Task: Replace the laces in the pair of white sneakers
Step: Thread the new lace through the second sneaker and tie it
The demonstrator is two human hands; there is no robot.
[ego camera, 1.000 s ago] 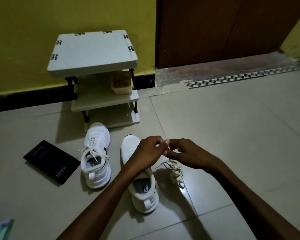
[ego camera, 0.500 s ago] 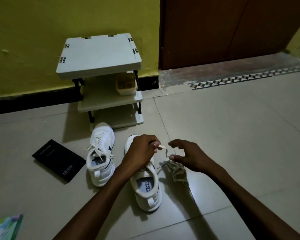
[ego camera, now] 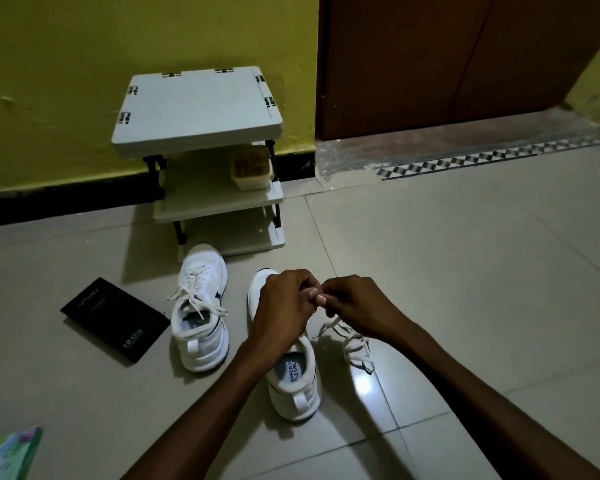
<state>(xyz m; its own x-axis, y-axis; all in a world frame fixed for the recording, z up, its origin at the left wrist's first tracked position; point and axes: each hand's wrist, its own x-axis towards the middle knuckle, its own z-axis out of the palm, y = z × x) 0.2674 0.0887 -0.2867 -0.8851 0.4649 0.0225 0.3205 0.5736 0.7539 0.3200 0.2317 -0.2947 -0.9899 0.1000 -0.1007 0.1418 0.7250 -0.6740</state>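
Observation:
Two white sneakers stand on the tiled floor. The left sneaker [ego camera: 201, 306] is laced, its lace ends lying loose over its opening. The right sneaker [ego camera: 293, 379] shows its insole, and my left hand [ego camera: 284, 310] hovers over its front part, hiding the eyelets. My right hand [ego camera: 357, 306] meets the left one above the shoe; both pinch the end of a white lace [ego camera: 352, 344], whose loose coils lie on the floor to the right of that shoe.
A small white three-tier rack [ego camera: 201, 109] stands against the yellow wall, with a tub [ego camera: 252, 168] on its middle shelf. A black box [ego camera: 115, 318] lies left of the shoes. A colourful packet [ego camera: 9, 452] sits at the bottom left corner. A brown door [ego camera: 447, 57] is at the back right.
Half a second ago my hands were apart, the left holding the lace end and the right open. Now the right hand has closed in and pinches the lace next to the left.

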